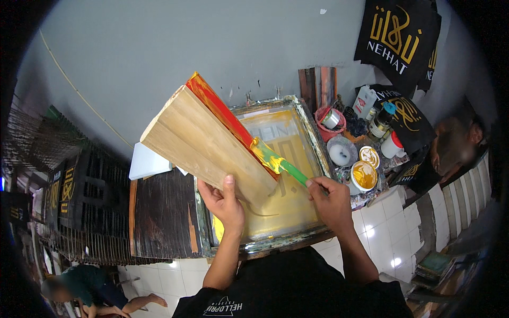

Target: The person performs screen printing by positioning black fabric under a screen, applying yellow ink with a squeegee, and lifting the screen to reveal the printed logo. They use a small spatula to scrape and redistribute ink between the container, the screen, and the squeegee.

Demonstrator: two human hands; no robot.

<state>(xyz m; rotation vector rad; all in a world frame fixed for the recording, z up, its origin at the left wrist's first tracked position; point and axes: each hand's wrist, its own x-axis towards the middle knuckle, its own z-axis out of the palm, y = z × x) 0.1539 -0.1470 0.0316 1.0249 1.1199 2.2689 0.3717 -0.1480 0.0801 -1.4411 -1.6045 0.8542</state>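
My left hand point(225, 206) grips a wide wooden squeegee point(204, 146) by its lower end, thumb on the face. It is tilted up over the screen, its red blade point(218, 106) along the upper right side. My right hand point(331, 201) is closed on the handle of a green spatula point(297, 174) smeared with yellow ink. The spatula's tip touches the blade's edge, where some yellow ink sits. Below both hands lies a screen printing frame point(317, 139), its mesh coated yellow with dark lettering showing through. The squeegee hides part of the mesh.
To the right stand an open tub of yellow ink point(364, 175), its smeared lid point(369, 157), a jar point(342, 152) and several bottles. Printed black bags point(395, 37) hang on the wall. A dark ribbed board point(161, 222) lies at left. Two other people are at the sides.
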